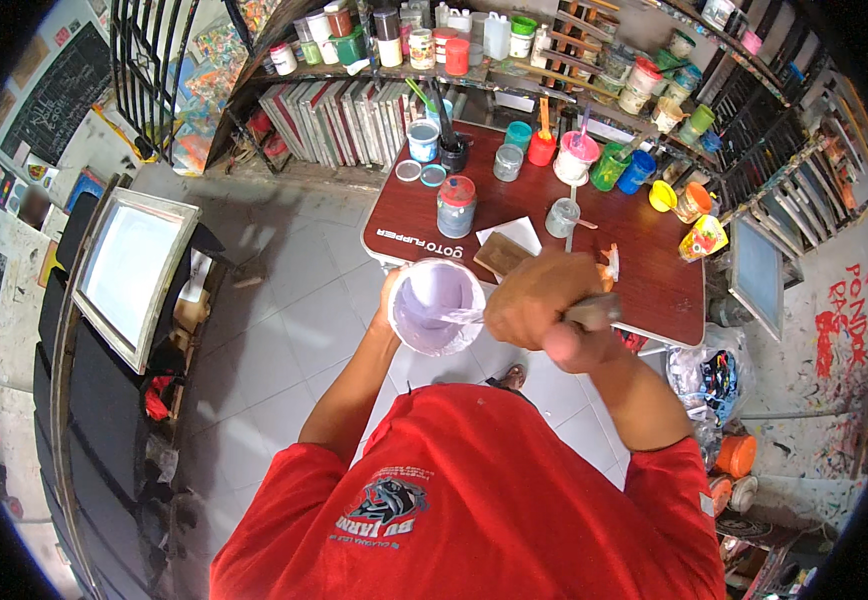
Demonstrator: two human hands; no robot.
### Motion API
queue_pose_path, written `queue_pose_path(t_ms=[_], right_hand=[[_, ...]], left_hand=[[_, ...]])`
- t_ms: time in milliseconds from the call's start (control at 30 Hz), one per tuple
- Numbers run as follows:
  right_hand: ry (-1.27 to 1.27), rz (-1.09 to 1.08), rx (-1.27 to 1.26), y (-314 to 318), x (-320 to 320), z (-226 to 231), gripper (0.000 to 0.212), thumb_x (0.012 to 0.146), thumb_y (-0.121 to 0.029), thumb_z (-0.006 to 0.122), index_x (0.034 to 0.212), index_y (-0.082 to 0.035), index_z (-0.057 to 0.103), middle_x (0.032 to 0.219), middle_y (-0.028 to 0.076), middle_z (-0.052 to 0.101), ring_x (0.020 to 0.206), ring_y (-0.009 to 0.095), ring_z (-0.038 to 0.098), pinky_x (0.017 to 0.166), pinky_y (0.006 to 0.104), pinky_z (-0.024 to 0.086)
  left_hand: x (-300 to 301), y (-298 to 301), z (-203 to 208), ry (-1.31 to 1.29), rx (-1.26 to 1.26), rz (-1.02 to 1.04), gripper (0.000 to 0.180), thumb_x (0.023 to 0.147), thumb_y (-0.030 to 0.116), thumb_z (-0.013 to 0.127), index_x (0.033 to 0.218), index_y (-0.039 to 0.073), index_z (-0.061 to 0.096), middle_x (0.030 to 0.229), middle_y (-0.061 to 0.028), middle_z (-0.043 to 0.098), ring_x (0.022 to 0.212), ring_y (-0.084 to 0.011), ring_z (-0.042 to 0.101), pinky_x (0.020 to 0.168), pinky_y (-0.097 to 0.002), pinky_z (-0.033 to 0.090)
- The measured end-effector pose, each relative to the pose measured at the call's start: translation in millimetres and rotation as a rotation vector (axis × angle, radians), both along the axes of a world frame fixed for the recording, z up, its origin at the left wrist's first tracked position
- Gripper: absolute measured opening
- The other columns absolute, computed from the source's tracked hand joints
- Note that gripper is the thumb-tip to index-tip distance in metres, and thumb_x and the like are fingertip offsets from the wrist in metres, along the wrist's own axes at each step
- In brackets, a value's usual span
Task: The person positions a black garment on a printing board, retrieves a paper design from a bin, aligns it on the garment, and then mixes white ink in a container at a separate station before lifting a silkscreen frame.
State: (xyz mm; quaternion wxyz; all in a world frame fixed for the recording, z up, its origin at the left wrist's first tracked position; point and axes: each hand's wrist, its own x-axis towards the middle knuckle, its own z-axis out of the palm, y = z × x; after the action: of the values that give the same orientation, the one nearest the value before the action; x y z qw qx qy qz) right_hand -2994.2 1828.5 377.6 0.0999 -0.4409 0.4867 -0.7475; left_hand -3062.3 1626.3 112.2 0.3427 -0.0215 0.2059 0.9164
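Observation:
My left hand is wrapped round the left side of a white tub, which is tilted so its inside shows. Pale lilac paint coats the tub's inner wall and bottom. Closed round the handle of a spatula, my right hand is just right of the tub. The spatula's paint-covered blade reaches over the rim into the paint; its handle end sticks out past my right thumb. My left fingertips are mostly hidden behind the tub.
Ahead stands a dark red table with several paint jars, a red-lidded jar, a brown block and white paper. Behind it is a shelf of paint containers and stacked frames. A framed screen leans at left.

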Motion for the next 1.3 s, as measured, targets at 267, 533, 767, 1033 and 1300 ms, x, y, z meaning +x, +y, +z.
queue_pose_path(t_ms=[267,533,767,1033,1300], right_hand=[[0.678,-0.138,0.113,-40.2,-2.3,5.5,0.057,0.081,-0.045,0.073,0.053,-0.010,0.038,0.051,0.002,0.043,0.044,0.021,0.046,0.042,0.0330,0.032],[-0.020,-0.003,-0.026,-27.0,-10.9,8.6,0.057,0.088,-0.044,0.067,0.055,-0.007,0.037,0.049,0.001,0.040,0.043,0.012,0.035,0.043,0.0298,0.024],[0.664,-0.028,0.238,-40.9,-23.4,23.0,0.043,0.088,-0.034,0.067,0.061,-0.005,0.050,0.053,0.009,0.044,0.047,0.026,0.047,0.046,0.0368,0.033],[-0.299,-0.348,-0.209,-22.4,-21.0,-32.9,0.047,0.096,-0.034,0.057,0.059,-0.010,0.041,0.052,0.000,0.037,0.046,0.013,0.038,0.047,0.0322,0.032],[-0.466,-0.574,-0.675,-10.7,-6.9,-12.6,0.051,0.099,-0.047,0.046,0.061,-0.015,0.031,0.052,-0.004,0.021,0.046,0.008,0.018,0.048,0.0263,0.023]], left_hand=[[1.6,-0.6,24.5,0.031,-0.053,-0.060,0.067,0.088,0.049,0.045,0.132,-0.002,0.050,0.127,-0.0219,0.057,0.114,-0.0341,0.059,0.098,-0.0476,0.048],[-6.0,-32.0,9.1,0.040,-0.057,0.012,0.057,0.091,0.043,0.047,0.126,-0.001,0.054,0.120,-0.0192,0.062,0.110,-0.0334,0.061,0.098,-0.0477,0.047],[-1.0,-27.4,27.6,0.038,-0.050,0.003,0.058,0.090,0.046,0.050,0.127,0.002,0.054,0.122,-0.0170,0.062,0.110,-0.0290,0.061,0.098,-0.0429,0.047],[6.9,-33.6,52.4,0.480,-0.215,0.417,0.081,0.076,0.051,0.057,0.137,0.000,0.040,0.124,-0.0192,0.058,0.114,-0.0305,0.058,0.100,-0.0421,0.046],[22.2,-21.1,67.5,0.513,-0.201,0.458,0.087,0.076,0.061,0.056,0.139,0.004,0.038,0.123,-0.0155,0.056,0.113,-0.0314,0.056,0.098,-0.0454,0.046]])
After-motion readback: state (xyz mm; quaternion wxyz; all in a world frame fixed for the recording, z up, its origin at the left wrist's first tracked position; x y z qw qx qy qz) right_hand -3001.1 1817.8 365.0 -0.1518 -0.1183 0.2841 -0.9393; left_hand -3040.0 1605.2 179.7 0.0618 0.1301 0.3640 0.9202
